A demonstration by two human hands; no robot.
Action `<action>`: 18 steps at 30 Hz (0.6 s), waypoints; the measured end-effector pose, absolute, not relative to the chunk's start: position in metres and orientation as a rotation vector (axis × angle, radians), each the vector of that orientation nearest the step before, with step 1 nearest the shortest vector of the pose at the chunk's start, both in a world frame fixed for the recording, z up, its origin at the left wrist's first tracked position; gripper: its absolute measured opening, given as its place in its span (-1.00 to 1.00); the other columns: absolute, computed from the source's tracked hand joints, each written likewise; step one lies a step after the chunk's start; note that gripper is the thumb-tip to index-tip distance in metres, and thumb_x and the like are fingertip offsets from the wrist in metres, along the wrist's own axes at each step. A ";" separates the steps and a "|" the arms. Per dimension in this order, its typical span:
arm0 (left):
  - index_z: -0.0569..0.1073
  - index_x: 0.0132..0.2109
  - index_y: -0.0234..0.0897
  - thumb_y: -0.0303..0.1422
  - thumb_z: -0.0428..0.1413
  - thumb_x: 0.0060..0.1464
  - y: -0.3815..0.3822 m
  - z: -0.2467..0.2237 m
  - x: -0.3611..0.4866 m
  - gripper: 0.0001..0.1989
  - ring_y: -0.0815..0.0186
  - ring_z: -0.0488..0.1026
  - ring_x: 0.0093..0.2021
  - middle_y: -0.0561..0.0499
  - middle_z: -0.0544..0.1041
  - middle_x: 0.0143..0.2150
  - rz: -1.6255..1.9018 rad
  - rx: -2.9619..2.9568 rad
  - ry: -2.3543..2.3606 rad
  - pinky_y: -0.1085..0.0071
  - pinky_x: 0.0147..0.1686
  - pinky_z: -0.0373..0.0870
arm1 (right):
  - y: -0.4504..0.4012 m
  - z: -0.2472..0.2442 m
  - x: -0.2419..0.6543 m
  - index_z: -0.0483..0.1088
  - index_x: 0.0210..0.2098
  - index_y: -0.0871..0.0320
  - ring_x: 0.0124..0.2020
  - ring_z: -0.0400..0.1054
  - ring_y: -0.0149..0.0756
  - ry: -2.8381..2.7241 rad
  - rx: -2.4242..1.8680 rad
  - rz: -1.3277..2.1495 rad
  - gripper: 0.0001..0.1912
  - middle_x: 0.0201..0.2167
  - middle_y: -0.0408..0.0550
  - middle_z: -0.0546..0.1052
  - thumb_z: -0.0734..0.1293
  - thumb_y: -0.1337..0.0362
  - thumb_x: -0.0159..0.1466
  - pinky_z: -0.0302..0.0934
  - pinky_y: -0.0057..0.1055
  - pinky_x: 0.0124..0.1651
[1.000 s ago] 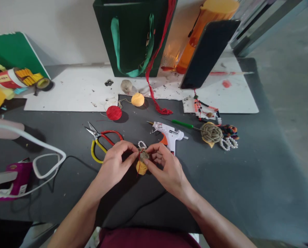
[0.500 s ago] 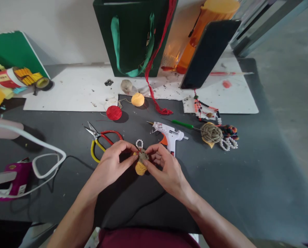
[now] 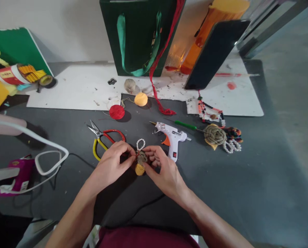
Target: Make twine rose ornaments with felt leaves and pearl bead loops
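Note:
A small crochet flower (image 3: 142, 157) with an olive-brown top and a yellow lower part sits between my hands, low over the dark table. A loop of white pearl beads (image 3: 140, 144) sticks out at its far end. My left hand (image 3: 117, 159) pinches its left edge, where a bit of red thread shows. My right hand (image 3: 164, 168) is curled round its right side, thumb and fingertips against it. Scissors (image 3: 99, 133) with one red and one yellow handle lie beyond my left hand. A white glue gun (image 3: 171, 137) lies beyond my right hand.
Red (image 3: 117, 112) and yellow (image 3: 140, 99) yarn balls lie farther back. A green-handled crochet hook (image 3: 185, 125) points to a finished crochet flower (image 3: 215, 135). A phone (image 3: 217, 55) leans beside a dark green paper bag (image 3: 140, 38). White cable (image 3: 50, 144) loops at left.
The view has shifted slightly, so the background sits farther right. My right fingers have opened a little and moved slightly on the flower; my left hand keeps its pinch.

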State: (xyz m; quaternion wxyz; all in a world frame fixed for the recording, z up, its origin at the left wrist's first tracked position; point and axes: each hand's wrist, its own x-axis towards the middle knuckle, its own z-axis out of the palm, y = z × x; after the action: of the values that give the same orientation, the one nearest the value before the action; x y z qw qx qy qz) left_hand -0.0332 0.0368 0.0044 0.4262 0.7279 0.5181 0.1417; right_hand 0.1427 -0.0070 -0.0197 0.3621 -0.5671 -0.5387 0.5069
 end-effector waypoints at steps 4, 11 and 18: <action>0.43 -0.26 -0.21 -0.37 0.08 0.15 0.031 0.005 -0.034 -0.95 0.30 0.41 -0.20 0.04 0.46 -0.26 0.373 1.818 1.342 0.35 -0.18 0.33 | -0.008 -0.020 0.142 0.28 -0.13 0.12 -0.34 0.47 -0.31 -1.405 -1.487 1.291 -0.75 -0.27 -0.02 0.55 0.28 0.33 0.17 0.40 -0.40 -0.38; 0.42 -0.30 -0.24 -0.46 0.07 0.14 0.029 0.001 -0.034 -0.94 0.31 0.40 -0.23 0.03 0.46 -0.29 0.452 1.842 1.314 0.36 -0.19 0.33 | -0.009 -0.021 0.140 0.29 -0.15 0.13 -0.35 0.46 -0.34 -1.347 -1.470 1.355 -0.75 -0.28 -0.03 0.53 0.31 0.31 0.17 0.40 -0.43 -0.37; 0.38 -0.33 -0.25 -0.51 0.05 0.10 0.024 0.002 -0.031 -0.92 0.28 0.39 -0.20 0.02 0.45 -0.28 0.432 1.890 1.383 0.31 -0.17 0.33 | -0.011 -0.023 0.138 0.30 -0.17 0.13 -0.35 0.46 -0.36 -1.285 -1.442 1.410 -0.79 -0.29 -0.06 0.51 0.33 0.32 0.18 0.40 -0.46 -0.35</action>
State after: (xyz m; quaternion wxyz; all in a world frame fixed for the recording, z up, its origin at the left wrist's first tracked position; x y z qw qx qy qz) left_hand -0.0313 0.0242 0.0022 0.3710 0.7370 0.5393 0.1685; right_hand 0.1381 -0.0105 -0.0226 0.3665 -0.5611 -0.5000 0.5485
